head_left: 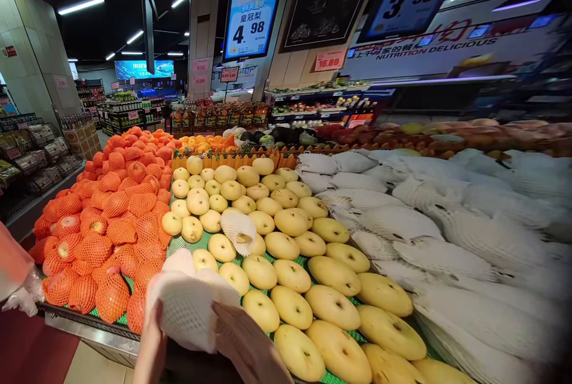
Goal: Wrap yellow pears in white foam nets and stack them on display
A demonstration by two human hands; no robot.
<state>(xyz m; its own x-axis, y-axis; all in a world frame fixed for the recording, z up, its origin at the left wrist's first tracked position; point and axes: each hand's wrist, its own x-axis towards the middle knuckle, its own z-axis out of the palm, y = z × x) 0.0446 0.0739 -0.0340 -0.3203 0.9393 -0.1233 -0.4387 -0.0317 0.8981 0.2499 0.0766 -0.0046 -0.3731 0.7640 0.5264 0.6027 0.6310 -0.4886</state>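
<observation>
Between my two hands is a white foam fruit net (190, 309), rounded and bulky; whether a pear sits inside is hidden. My left hand (151, 339) grips its left side, thumb upright against the foam. From the right, my right hand (250, 342) presses its fingers along the net's other side. Just beyond, paler foam (179, 262) sticks up, and I cannot tell if it is part of the same net. Bare yellow pears (292, 306) lie in rows on green matting right beside my right hand. One pear in a white foam net (239, 232) rests among them.
Fruit in orange foam nets (111, 241) is heaped on the left. White-netted fruit (447, 241) is piled on the right. A low orange picket divider (223, 161) runs behind the pears. At the far left is a pink shape with clear plastic (20, 289).
</observation>
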